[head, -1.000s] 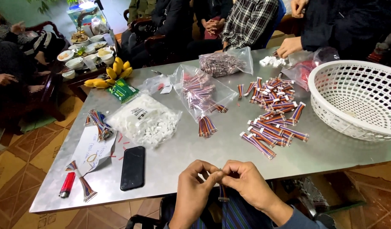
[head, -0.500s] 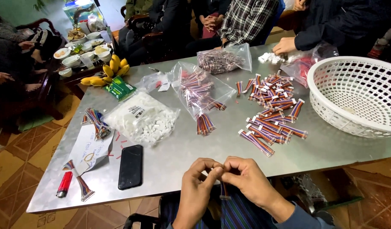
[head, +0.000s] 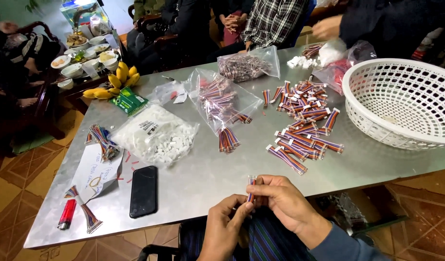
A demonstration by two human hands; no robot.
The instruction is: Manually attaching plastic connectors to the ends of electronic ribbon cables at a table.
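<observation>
At the near edge of the metal table (head: 198, 183), both my hands hold one short multicoloured ribbon cable (head: 251, 186) upright. My right hand (head: 280, 198) pinches its upper part, close to the white connector at the top. My left hand (head: 227, 222) grips the lower end from below. A heap of finished ribbon cables with white connectors (head: 304, 121) lies beyond my right hand. An open clear bag of ribbon cables (head: 222, 104) spills a small bundle (head: 227, 140) onto the table straight ahead.
A bag of white connectors (head: 157, 135), black phone (head: 143, 191), red lighter (head: 67, 214) and paper sheet (head: 94, 174) lie left. A white plastic basket (head: 406, 101) stands right. Other people sit along the far edge; bananas (head: 114, 82) and bowls sit on a side table.
My hands have shifted slightly right and up, and the cable now stands upright between them. The view has tilted a little; the table items have not moved.
</observation>
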